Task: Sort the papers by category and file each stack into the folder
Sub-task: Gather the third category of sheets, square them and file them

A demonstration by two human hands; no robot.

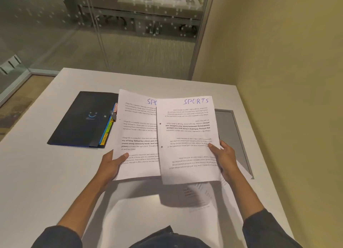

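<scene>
Holding two sheets headed SPORTS above the table (pixel 55 173): left hand (pixel 111 164) pinches the left sheet (pixel 138 136), right hand (pixel 223 158) pinches the overlapping right sheet (pixel 187 136). Dark folder (pixel 83 119) lies left.

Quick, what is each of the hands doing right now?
Left hand: holding the left SPORTS sheet by its lower left edge.
Right hand: holding the right SPORTS sheet, thumb on its right edge.

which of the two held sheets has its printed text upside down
The sheet in the right hand, the front sheet: its print is inverted, while the left hand sheet reads upright.
</scene>
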